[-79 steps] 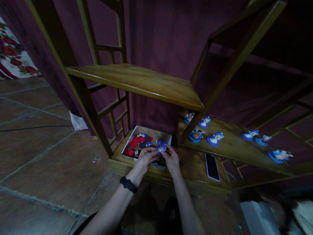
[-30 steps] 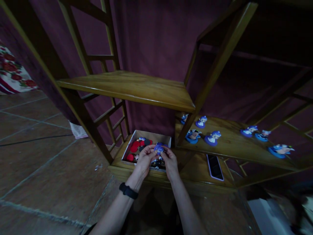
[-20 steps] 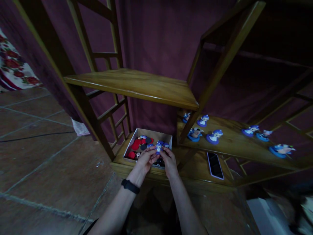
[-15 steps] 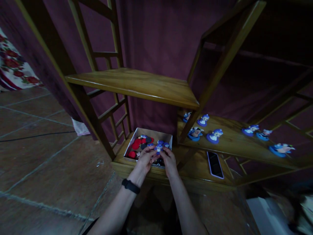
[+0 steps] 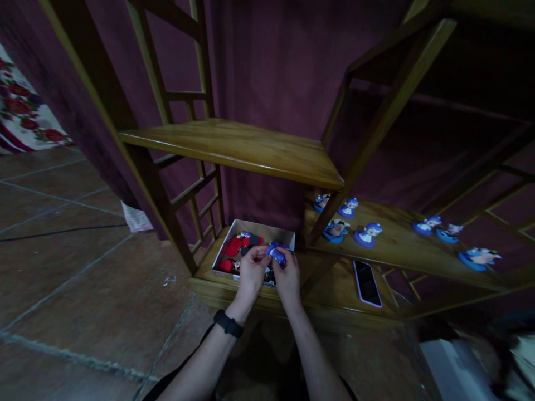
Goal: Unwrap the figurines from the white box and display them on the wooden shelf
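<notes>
Between my two hands is a small purple figurine (image 5: 277, 253), held just over an open cardboard box (image 5: 288, 236). My left hand (image 5: 252, 269) pinches it from the left, and my right hand (image 5: 288, 276) has its fingers closed on its right side. Fingers cover part of the figurine. Inside the box lie red figurines (image 5: 234, 247) and other small dark and blue pieces, partly hidden by my hands. The box stands on the low wooden shelf (image 5: 204, 268).
On the right shelf (image 5: 401, 248) stand several figurines on round bases, such as a purple and white one (image 5: 368, 234). A phone (image 5: 368, 283) lies on the lower board. A wooden shelf board (image 5: 234, 149) juts out above the box, and a slanting post (image 5: 376, 122) divides the unit.
The purple figurine has turned in my fingers, its front no longer facing me. Both hands have shifted slightly, still over the box.
</notes>
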Tool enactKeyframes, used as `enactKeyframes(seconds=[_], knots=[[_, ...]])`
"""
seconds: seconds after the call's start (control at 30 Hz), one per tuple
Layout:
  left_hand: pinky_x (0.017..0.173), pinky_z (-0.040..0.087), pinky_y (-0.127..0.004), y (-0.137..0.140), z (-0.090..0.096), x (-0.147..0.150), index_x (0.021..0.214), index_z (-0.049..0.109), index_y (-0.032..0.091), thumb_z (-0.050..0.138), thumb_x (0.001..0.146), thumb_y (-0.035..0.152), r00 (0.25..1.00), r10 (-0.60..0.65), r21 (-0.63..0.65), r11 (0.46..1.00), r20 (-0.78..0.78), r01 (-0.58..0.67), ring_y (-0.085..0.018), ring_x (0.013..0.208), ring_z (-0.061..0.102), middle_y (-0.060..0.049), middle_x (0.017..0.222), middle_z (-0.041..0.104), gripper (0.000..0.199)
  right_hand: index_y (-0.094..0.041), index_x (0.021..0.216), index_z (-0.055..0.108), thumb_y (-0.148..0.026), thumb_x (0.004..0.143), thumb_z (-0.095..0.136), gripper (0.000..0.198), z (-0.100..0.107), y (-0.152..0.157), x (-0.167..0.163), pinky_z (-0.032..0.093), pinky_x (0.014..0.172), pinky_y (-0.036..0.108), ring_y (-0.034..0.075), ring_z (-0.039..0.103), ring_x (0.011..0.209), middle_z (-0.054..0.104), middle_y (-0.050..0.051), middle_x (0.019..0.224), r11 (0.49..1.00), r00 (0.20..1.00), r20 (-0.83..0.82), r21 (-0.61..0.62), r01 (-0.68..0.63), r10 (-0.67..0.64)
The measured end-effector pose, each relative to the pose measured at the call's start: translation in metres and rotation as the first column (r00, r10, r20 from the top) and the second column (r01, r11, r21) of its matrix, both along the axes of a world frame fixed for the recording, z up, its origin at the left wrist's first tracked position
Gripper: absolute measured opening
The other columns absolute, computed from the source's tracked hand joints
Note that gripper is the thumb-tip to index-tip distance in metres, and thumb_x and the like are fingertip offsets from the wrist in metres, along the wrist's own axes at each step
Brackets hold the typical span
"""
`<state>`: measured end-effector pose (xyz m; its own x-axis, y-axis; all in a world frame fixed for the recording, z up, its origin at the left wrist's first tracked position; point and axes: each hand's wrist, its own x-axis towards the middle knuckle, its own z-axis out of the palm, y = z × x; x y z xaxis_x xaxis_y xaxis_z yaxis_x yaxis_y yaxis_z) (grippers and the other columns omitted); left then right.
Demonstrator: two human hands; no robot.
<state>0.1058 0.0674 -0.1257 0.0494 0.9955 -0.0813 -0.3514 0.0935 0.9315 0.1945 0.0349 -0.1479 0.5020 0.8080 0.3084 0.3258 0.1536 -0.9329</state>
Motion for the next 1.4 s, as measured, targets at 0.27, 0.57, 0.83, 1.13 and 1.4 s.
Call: enactKeyframes(seconds=[0.27,0.57,0.83,1.13,1.4], knots=[[0.060,0.052,-0.025,-0.002,-0.005,-0.007,0.083,0.064,0.012,0.072,0.060,0.009,0.975,-0.101,-0.245,0.958,0.198,0.149,-0.014,0.060,0.063,-0.004,0.067,0.067,0.025,-0.023,0.093,0.065,-0.028,0.072,0.058,0.023,0.001,-0.001,0.006,0.046,0.070,0.028,0.017,0.059,0.073,0.066,0.002,0.085,0.992,0.995,-0.060,-0.084,-0.090,0.085],[0.063,0.056,-0.027,-0.002,-0.009,-0.006,0.086,0.063,0.012,0.066,0.066,0.001,0.961,-0.127,-0.299,0.933,0.245,0.200,-0.013,0.060,0.065,-0.006,0.074,0.069,0.023,-0.019,0.085,0.067,-0.034,0.065,0.062,0.025,-0.009,0.001,0.014,0.048,0.073,0.029,0.018,0.061,0.078,0.068,0.001,0.083,0.987,0.878,-0.470,-0.078,-0.140,0.088],[0.066,0.057,-0.031,-0.001,-0.010,-0.006,0.075,0.064,0.009,0.067,0.064,0.001,0.965,-0.150,-0.323,0.921,0.217,0.216,-0.016,0.062,0.066,-0.007,0.069,0.068,0.015,-0.018,0.079,0.068,-0.032,0.056,0.071,0.027,-0.012,0.000,0.019,0.048,0.073,0.032,0.018,0.062,0.076,0.069,0.002,0.081,0.980,0.744,-0.663,-0.080,-0.180,0.082],[0.068,0.057,-0.033,-0.001,-0.013,-0.004,0.076,0.062,0.010,0.065,0.063,-0.003,0.952,-0.156,-0.390,0.885,0.264,0.254,-0.019,0.068,0.067,-0.009,0.074,0.070,0.018,-0.018,0.080,0.067,-0.029,0.057,0.070,0.025,-0.014,-0.003,0.024,0.047,0.075,0.030,0.017,0.061,0.077,0.069,0.001,0.081,0.979,0.721,-0.687,-0.076,-0.190,0.087],[0.071,0.055,-0.029,-0.003,-0.015,-0.002,0.080,0.063,0.011,0.066,0.062,-0.001,0.961,-0.182,-0.286,0.928,0.209,0.238,-0.015,0.068,0.066,-0.006,0.073,0.068,0.022,-0.022,0.106,0.061,-0.028,0.066,0.063,0.040,-0.015,0.000,0.027,0.045,0.082,0.030,0.017,0.059,0.087,0.066,0.001,0.095,0.975,0.941,-0.300,-0.105,-0.196,0.157]])
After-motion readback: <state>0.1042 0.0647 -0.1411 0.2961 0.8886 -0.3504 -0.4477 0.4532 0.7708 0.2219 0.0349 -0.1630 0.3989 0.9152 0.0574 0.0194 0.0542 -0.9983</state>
